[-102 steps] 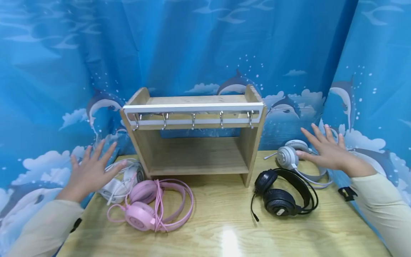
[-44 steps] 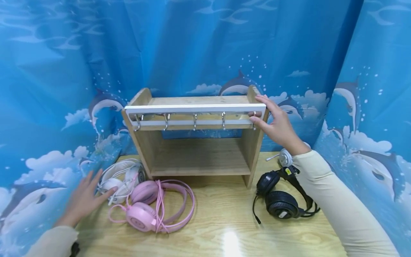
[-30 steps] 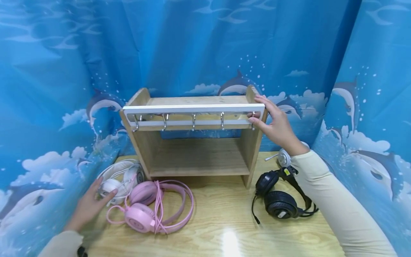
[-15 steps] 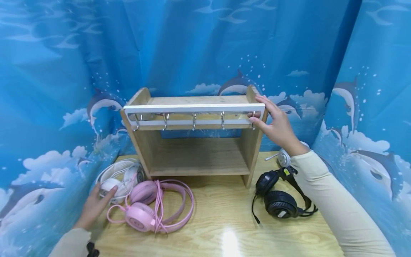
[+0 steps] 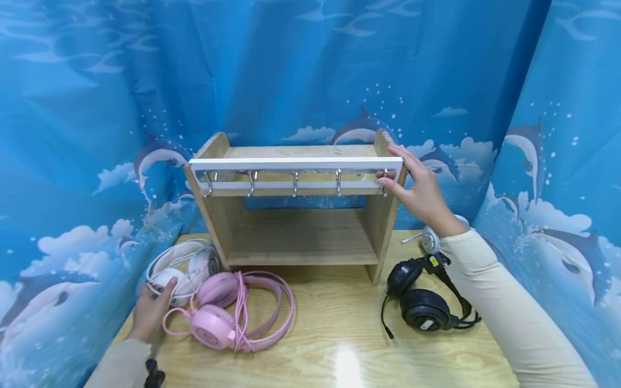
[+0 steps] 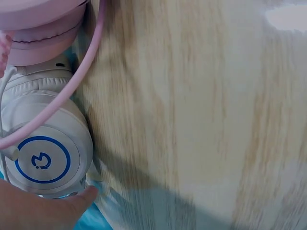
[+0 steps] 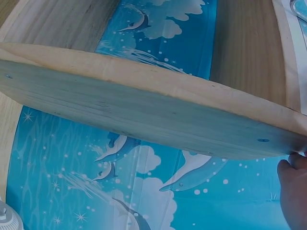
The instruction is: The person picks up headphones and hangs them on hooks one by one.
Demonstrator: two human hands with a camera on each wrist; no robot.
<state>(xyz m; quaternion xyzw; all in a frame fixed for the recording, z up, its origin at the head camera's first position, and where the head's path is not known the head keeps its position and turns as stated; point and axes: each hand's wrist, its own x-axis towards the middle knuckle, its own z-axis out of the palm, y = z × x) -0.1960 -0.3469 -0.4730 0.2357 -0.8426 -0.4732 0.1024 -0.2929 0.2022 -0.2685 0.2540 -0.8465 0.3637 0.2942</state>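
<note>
My left hand (image 5: 149, 313) is at the white headphones (image 5: 173, 290) on the left, fingers and thumb around the near ear cup. In the left wrist view, the thumb (image 6: 79, 203) lies against the rim of that ear cup (image 6: 57, 160), marked with a blue ring. Beside them lie pink headphones (image 5: 211, 327), their cable bundled. My right hand (image 5: 424, 196) grips the upper right corner of a wooden shelf (image 5: 303, 237), thumb in front near the end hook. The right wrist view shows the shelf's side panel (image 7: 158, 115) and part of that hand (image 7: 295, 189).
A white rail (image 5: 310, 161) with several metal hooks spans the shelf's front. Black headphones (image 5: 424, 310) with a microphone lie on the table (image 5: 315, 323) at right, partly under my forearm. Grey-white headphones (image 5: 429, 240) sit behind it. A blue dolphin-print curtain (image 5: 301, 64) encloses the table.
Both hands were spread in the air; the right moved left onto the shelf's corner and stays there. The left came down and closed around the white headphones' ear cup.
</note>
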